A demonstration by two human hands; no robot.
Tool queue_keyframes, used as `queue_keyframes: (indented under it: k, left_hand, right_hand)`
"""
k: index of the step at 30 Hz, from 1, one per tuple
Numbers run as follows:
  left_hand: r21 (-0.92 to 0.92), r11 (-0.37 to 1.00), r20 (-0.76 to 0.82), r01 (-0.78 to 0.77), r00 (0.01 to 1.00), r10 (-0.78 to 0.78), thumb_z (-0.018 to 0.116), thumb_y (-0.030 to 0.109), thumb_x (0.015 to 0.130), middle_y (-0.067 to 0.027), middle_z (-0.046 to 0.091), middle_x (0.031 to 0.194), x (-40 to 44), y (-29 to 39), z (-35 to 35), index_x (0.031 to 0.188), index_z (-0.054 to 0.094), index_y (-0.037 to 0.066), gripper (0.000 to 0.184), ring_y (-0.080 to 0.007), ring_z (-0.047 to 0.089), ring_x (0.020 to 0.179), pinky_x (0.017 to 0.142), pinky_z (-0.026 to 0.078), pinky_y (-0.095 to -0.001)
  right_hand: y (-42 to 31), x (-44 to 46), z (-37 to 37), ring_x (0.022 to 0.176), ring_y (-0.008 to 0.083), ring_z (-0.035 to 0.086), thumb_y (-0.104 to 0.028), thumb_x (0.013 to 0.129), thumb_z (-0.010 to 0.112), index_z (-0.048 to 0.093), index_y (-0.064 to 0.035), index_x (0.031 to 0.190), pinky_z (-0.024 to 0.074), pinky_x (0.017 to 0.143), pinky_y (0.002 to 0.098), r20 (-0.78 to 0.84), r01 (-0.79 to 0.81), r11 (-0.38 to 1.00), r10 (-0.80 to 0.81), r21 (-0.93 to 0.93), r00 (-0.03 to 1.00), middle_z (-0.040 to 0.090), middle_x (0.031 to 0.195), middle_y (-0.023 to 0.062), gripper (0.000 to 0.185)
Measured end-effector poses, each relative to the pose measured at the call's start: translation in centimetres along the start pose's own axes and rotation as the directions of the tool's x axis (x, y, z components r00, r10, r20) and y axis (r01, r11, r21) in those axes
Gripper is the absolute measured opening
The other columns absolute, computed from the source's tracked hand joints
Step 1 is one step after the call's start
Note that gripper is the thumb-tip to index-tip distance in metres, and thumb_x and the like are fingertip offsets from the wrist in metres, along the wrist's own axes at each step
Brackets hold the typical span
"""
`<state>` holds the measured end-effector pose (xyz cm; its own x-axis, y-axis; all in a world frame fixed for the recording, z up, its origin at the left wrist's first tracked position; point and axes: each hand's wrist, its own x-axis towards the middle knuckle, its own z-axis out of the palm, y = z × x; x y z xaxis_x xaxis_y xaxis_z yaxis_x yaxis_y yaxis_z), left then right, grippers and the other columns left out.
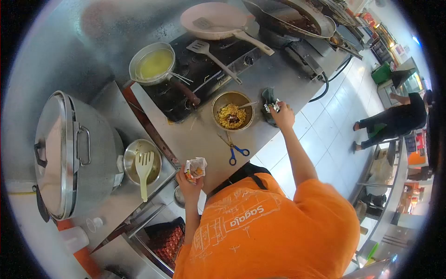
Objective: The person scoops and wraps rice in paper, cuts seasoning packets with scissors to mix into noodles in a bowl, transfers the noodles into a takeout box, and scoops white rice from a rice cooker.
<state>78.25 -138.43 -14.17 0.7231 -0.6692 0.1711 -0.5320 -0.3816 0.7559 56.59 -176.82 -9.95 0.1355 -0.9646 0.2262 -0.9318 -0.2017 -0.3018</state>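
My left hand is closed round a small opened white packet with some orange on it, off the counter's front edge. My right hand is closed on crumpled silver foil, over a dark green bag or container at the counter's edge. Between the hands stands a metal bowl of yellow food with a dark brown patch on top; a utensil handle leans on its rim. Blue-handled scissors lie in front of the bowl, near neither hand.
Behind the bowl, a black stove carries a pot of yellow liquid, a slotted spatula and a pale frying pan. A large lidded pot and a bowl with a slotted turner stand left. Another person stands far right.
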Motion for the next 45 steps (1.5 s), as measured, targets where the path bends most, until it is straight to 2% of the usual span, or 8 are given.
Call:
queue_keyframes:
  k: [6, 15, 19, 22, 28, 32, 41, 45]
  left_hand:
    - [-0.208, 0.965, 0.006, 0.162, 0.986, -0.165, 0.08, 0.008, 0.063, -0.0187, 0.043, 0.119, -0.7, 0.0, 0.2, 0.136, 0.034, -0.001, 0.086, -0.0352, 0.048, 0.11, 0.095, 0.041, -0.0411]
    - [-0.268, 0.954, -0.02, 0.133, 0.989, -0.143, 0.082, 0.009, 0.063, -0.0208, 0.041, 0.123, -0.1, -1.6, 1.0, 0.136, 0.032, -0.005, 0.09, -0.0342, 0.049, 0.111, 0.096, 0.041, -0.0397]
    - [-0.219, 0.976, -0.103, -0.006, 0.995, -0.017, 0.083, 0.011, 0.063, -0.022, 0.044, 0.118, 0.0, -1.7, 1.8, 0.134, 0.033, -0.006, 0.088, -0.0367, 0.05, 0.108, 0.093, 0.043, -0.0416]
    - [-0.057, 0.998, -0.086, -0.035, 0.996, 0.03, 0.083, 0.014, 0.063, -0.0221, 0.047, 0.115, 0.2, -0.8, 0.9, 0.134, 0.035, -0.005, 0.088, -0.0377, 0.05, 0.106, 0.09, 0.043, -0.0425]
    - [-0.034, 0.999, 0.003, -0.024, 1.0, 0.025, 0.083, 0.015, 0.061, -0.0189, 0.046, 0.115, 1.5, 2.1, 1.2, 0.137, 0.034, 0.003, 0.092, -0.0346, 0.05, 0.101, 0.088, 0.044, -0.042]
    - [-0.042, 0.999, 0.019, -0.002, 1.0, 0.002, 0.084, 0.016, 0.06, -0.0206, 0.046, 0.113, 2.1, 3.5, 0.6, 0.138, 0.032, 0.001, 0.094, -0.0383, 0.049, 0.104, 0.089, 0.043, -0.0443]
    - [-0.023, 0.998, -0.03, 0.067, 0.997, -0.067, 0.081, 0.013, 0.061, -0.0205, 0.045, 0.112, 0.9, 2.9, 0.4, 0.136, 0.036, 0.003, 0.088, -0.0378, 0.051, 0.101, 0.087, 0.045, -0.0431]
    - [0.059, 0.998, -0.068, 0.02, 0.998, -0.016, 0.081, 0.017, 0.064, -0.0222, 0.045, 0.116, 1.9, 2.1, 0.9, 0.135, 0.036, 0.003, 0.085, -0.04, 0.048, 0.107, 0.09, 0.044, -0.0447]
  right_hand:
    - [0.1, 1.2, 3.7, 0.098, 0.0301, 0.06, -0.045, 0.072, 0.07, 0.062, -0.018, 0.108, 0.0438, 0.082, 0.0483, 0.05, -0.016, 0.94, 0.035, -0.341, 0.998, 0.065, 0.102, 0.0094, 0.046]
    - [3.7, 4.2, 4.0, 0.088, 0.0385, 0.066, -0.038, 0.076, 0.067, 0.071, -0.0113, 0.098, 0.0517, 0.075, 0.0423, 0.046, -0.261, 0.939, 0.257, 0.225, 0.965, 0.069, 0.09, 0.0197, 0.035]
    - [0.6, 2.7, -2.5, 0.073, 0.0206, 0.066, -0.03, 0.076, 0.07, 0.07, -0.0032, 0.099, 0.0493, 0.068, 0.0319, 0.095, -0.274, 0.786, 0.267, 0.554, 0.959, 0.07, 0.081, 0.0132, 0.036]
    - [-5.7, -2.2, -6.9, 0.069, 0.0085, 0.055, -0.011, 0.08, 0.066, 0.068, 0.0, 0.101, 0.0434, 0.064, 0.0242, 0.323, -0.223, 0.478, -0.137, 0.85, 0.936, 0.067, 0.081, 0.0021, 0.024]
    - [-13.8, -12.1, -3.2, 0.087, 0.0237, 0.065, -0.025, 0.076, 0.071, 0.069, -0.0044, 0.098, 0.0504, 0.075, 0.0354, 0.496, 0.079, 0.633, -0.671, 0.77, 0.55, 0.067, 0.096, 0.0116, 0.03]
    - [-17.5, -16.4, -4.2, 0.095, 0.0343, 0.061, -0.033, 0.077, 0.067, 0.069, -0.0095, 0.099, 0.0501, 0.079, 0.0437, 0.44, 0.647, 0.596, -0.798, 0.476, 0.412, 0.064, 0.101, 0.0154, 0.032]
    - [-16.8, -16.5, -3.6, 0.105, 0.034, 0.056, -0.025, 0.082, 0.062, 0.069, -0.01, 0.095, 0.0472, 0.086, 0.0424, 0.352, 0.512, 0.48, -0.875, 0.712, 0.331, 0.059, 0.104, 0.0155, 0.021]
    - [-15.8, -14.4, -5.4, 0.101, 0.034, 0.055, -0.017, 0.082, 0.063, 0.068, -0.0082, 0.094, 0.046, 0.086, 0.0425, 0.223, 0.469, 0.553, -0.778, 0.689, 0.588, 0.057, 0.102, 0.0142, 0.016]
